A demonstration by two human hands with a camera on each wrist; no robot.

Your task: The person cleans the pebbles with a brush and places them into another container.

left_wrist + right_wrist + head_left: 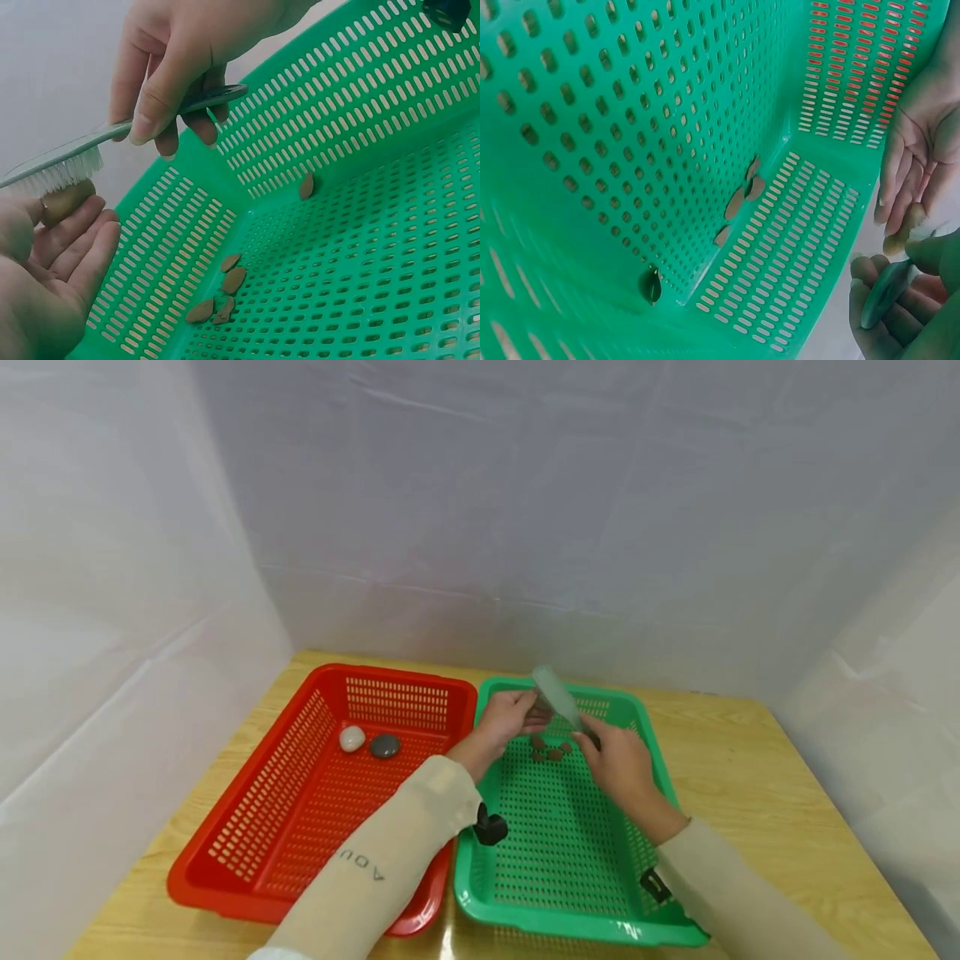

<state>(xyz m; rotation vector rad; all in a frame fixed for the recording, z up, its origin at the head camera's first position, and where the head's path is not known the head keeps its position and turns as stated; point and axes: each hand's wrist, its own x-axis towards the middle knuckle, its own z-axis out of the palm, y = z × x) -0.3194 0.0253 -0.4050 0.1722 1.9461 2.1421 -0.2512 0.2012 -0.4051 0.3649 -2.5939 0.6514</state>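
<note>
My right hand [621, 764] grips the handle of a pale green brush [71, 144], thumb on one side and fingers on the other. Its white bristles [64, 174] face down onto a yellowish-brown stone [69, 204]. The left hand [507, 718], palm turned up, pinches that stone between thumb and fingers. Both hands are over the far part of a green plastic basket [555, 835]. On the basket floor lie several small brown stones [234, 280], most of them grouped near the far wall.
Left of the green basket stands a red basket [337, 827], crossed by the left forearm. Inside it are a white stone [352, 738] and a dark grey stone [385, 746]. Both baskets rest on a wooden table [742, 785], with pale sheeting [525, 510] behind and at the sides.
</note>
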